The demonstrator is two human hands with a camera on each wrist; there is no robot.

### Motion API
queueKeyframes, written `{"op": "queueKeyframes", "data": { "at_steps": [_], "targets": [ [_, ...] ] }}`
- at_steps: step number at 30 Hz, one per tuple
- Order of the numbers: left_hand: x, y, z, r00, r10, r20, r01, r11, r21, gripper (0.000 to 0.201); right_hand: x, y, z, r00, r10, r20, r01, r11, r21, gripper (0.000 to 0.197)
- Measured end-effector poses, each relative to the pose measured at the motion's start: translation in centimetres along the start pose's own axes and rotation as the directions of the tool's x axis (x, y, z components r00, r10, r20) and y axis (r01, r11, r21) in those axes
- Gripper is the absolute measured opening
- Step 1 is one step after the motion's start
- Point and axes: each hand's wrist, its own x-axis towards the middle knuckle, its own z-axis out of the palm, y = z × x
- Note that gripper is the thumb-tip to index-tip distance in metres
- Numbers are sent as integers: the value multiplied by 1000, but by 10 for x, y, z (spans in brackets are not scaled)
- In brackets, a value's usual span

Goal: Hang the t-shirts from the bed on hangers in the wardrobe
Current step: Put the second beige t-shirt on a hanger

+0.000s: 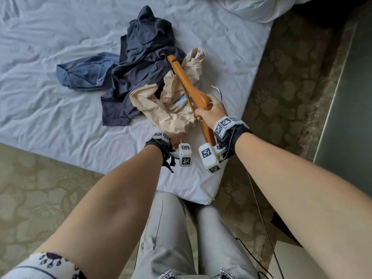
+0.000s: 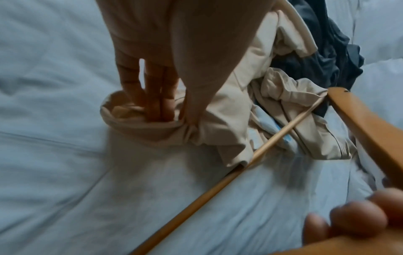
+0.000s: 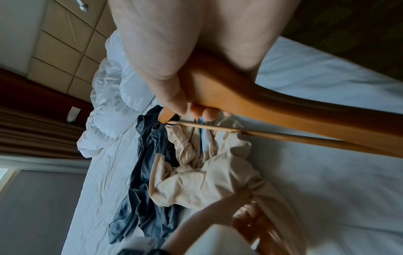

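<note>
At frame centre, the right hand grips a smooth wooden hanger; the left hand pinches the crumpled beige t-shirt on the wrinkled white bed, beside navy shirts.

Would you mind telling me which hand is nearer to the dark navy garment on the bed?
Right. The right hand holds the wooden hanger, whose far end reaches the dark navy garment. The left hand grips the beige t-shirt nearer the bed's edge.
</note>
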Motion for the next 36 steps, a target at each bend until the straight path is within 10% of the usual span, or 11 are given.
{"op": "queueKeyframes", "data": {
  "at_steps": [11, 36],
  "targets": [
    [-16, 15, -9, 930, 238, -280, -276, 956, -103, 28, -19, 3, -8, 1000, 1, 13, -1, 999, -43, 36],
    [-377, 202, -82, 729, 614, -302, -660, 748, -71, 11, -110, -252, -127, 867, -478, 141, 498, 843, -206, 76]
  ]
}}
